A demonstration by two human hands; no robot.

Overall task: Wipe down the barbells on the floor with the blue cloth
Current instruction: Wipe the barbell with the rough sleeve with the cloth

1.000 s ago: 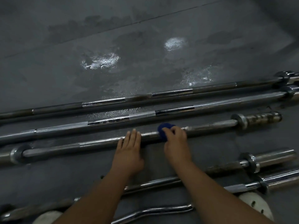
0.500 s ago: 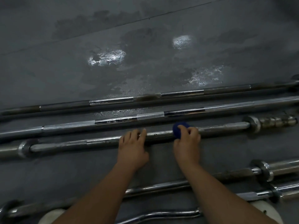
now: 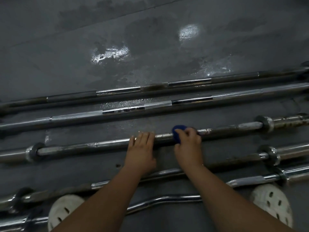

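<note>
Several steel barbells lie side by side on the dark floor. The third barbell from the far side (image 3: 107,143) runs left to right across the middle of the view, with a collar at each end. My right hand (image 3: 188,147) holds the small blue cloth (image 3: 177,133) wrapped over this bar's shaft near its middle. Just left of it, my left hand (image 3: 140,152) rests on the same bar with straight fingers laid over it. Two longer bars (image 3: 158,103) lie beyond it. Nearer bars pass under my forearms.
The grey floor (image 3: 150,39) beyond the bars shows wet, shiny patches. Curl bars (image 3: 167,199) lie close to me. My two white perforated shoes (image 3: 272,200) stand at the bottom left and right, between the nearest bars.
My right hand has slid the blue cloth rightward along the bar, away from the left hand. The left hand keeps its place on the bar. The view has dropped, showing my shoes.
</note>
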